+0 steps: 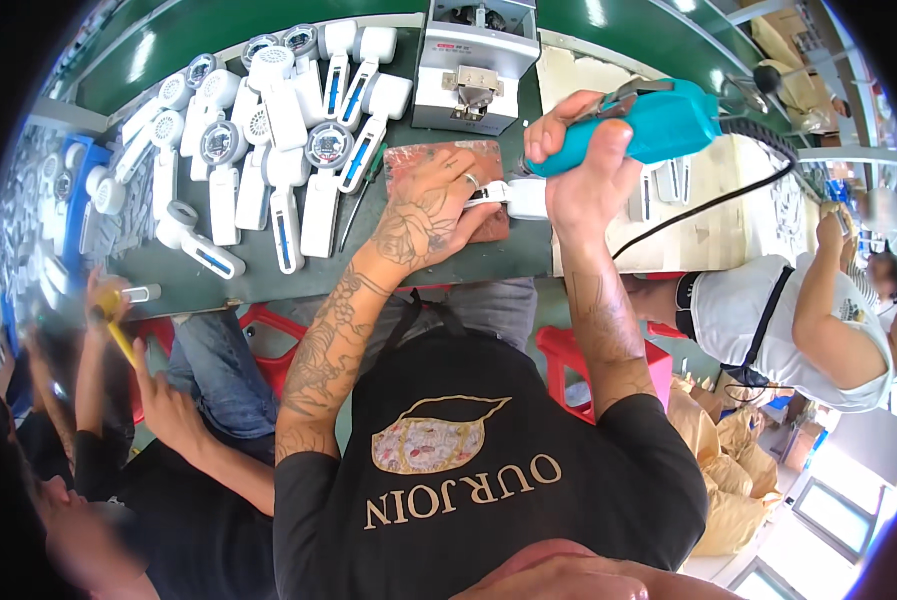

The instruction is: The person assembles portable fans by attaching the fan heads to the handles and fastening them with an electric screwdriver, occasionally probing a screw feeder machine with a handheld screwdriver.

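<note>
My right hand (590, 175) is wrapped round a teal electric screwdriver (668, 122) with a black cord. Its front end points left, just above a white handheld fan (526, 199). My left hand (423, 215), ring on one finger, grips that fan and presses it on a reddish board (490, 229). The fan's far end partly hides behind my fingers and right wrist, so I cannot make out any screw. Just left of the board lies a thin screwdriver with a green handle (376, 164).
Many white handheld fans (286, 115), some with open round heads, crowd the green bench's left side. A grey metal machine (476, 80) stands behind the board. More white parts lie on pale paper (703, 225) at right. Co-workers sit on both sides; one's hand (173, 410) is at left.
</note>
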`<state>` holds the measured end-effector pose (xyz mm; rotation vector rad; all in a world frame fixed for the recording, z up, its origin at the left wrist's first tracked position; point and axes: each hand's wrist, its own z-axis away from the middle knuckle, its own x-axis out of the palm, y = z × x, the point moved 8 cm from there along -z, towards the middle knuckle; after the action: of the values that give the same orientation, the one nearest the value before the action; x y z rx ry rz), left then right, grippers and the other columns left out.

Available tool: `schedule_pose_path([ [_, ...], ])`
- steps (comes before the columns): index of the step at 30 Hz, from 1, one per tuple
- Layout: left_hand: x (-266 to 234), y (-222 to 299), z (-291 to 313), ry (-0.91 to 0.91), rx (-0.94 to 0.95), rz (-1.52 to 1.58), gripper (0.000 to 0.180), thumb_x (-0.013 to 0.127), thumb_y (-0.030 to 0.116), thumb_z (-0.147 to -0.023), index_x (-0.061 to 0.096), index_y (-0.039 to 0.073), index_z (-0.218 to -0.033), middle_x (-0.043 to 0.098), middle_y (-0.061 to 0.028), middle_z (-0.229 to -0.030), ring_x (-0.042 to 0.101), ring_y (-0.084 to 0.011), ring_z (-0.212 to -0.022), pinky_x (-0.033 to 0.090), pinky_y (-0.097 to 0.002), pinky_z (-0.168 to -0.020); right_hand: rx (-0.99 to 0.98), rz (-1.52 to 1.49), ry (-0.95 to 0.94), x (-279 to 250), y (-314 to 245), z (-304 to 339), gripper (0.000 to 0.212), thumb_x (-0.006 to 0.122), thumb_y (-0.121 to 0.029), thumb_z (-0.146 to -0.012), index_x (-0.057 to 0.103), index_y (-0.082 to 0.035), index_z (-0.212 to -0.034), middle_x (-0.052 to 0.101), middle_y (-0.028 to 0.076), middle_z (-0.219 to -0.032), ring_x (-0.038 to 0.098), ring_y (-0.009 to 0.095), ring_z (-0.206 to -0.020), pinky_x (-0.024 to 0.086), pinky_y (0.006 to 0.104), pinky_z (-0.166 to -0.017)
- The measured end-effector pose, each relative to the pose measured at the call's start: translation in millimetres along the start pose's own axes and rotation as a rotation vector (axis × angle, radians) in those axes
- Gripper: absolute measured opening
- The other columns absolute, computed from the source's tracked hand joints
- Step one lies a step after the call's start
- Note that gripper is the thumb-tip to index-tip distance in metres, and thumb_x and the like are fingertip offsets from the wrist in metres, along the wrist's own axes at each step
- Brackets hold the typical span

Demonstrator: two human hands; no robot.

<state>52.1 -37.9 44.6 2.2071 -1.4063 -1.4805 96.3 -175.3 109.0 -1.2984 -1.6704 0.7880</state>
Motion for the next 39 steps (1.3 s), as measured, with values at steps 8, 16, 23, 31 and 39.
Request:
schedule_pose_path([
  [8, 1.0, -0.8, 3.8, -0.037, -0.046, -0.015, 0.025, 0.074, 0.029, -0.089, 0.069, 0.007, -0.100, 0.060, -0.0087, -0.100, 0.062, -0.0303, -0.097, 0.052, -0.0432, -0.084, 0.006, 0.292, 0.129, -48.9, 25.1, -13.2, 0.047, 0.058, -0.044, -0.106, 0.057, 0.003, -0.105, 0.057, 0.007, -0.071, 0.057, 0.018, -0.064, 0.048, 0.0314, -0.059],
  [16, 3.1, -8.7, 7.5, -0.004, -0.077, -0.002, 0.023, 0.075, 0.030, -0.087, 0.070, 0.010, -0.099, 0.059, -0.0059, -0.097, 0.062, -0.0274, -0.093, 0.052, -0.0426, -0.077, -0.007, 0.435, 0.125, -70.6, 45.4, -6.0, 0.038, 0.063, -0.035, -0.104, 0.061, 0.002, -0.112, 0.067, 0.005, -0.078, 0.063, 0.013, -0.072, 0.049, 0.0264, -0.066],
  [23, 1.4, -3.1, 4.3, -0.032, -0.097, 0.015, 0.026, 0.076, 0.028, -0.087, 0.070, 0.008, -0.102, 0.061, -0.0077, -0.099, 0.062, -0.0299, -0.097, 0.051, -0.0430, -0.083, 0.023, 0.457, 0.112, -74.3, 41.8, -3.8, 0.039, 0.061, -0.035, -0.105, 0.062, 0.002, -0.118, 0.072, 0.007, -0.088, 0.065, 0.013, -0.081, 0.052, 0.0284, -0.076],
  [31, 3.6, -11.4, 4.5, -0.094, -0.166, 0.077, 0.027, 0.078, 0.028, -0.086, 0.070, 0.005, -0.098, 0.064, -0.0108, -0.105, 0.062, -0.0339, -0.104, 0.050, -0.0440, -0.089, -0.070, 0.094, 0.274, -61.2, 1.7, 2.7, 0.060, 0.052, -0.054, -0.106, 0.056, 0.004, -0.122, 0.056, 0.006, -0.075, 0.057, 0.021, -0.070, 0.050, 0.0383, -0.067],
  [39, 7.1, -16.2, 5.0, -0.042, -0.094, 0.087, 0.028, 0.078, 0.030, -0.085, 0.063, 0.010, -0.099, 0.063, -0.0064, -0.106, 0.063, -0.0311, -0.106, 0.051, -0.0452, -0.089, 0.050, 0.055, -0.016, -0.6, 5.5, 19.1, 0.084, 0.060, -0.076, -0.089, 0.057, 0.006, -0.110, 0.051, 0.005, -0.066, 0.052, 0.018, -0.062, 0.046, 0.0357, -0.061],
])
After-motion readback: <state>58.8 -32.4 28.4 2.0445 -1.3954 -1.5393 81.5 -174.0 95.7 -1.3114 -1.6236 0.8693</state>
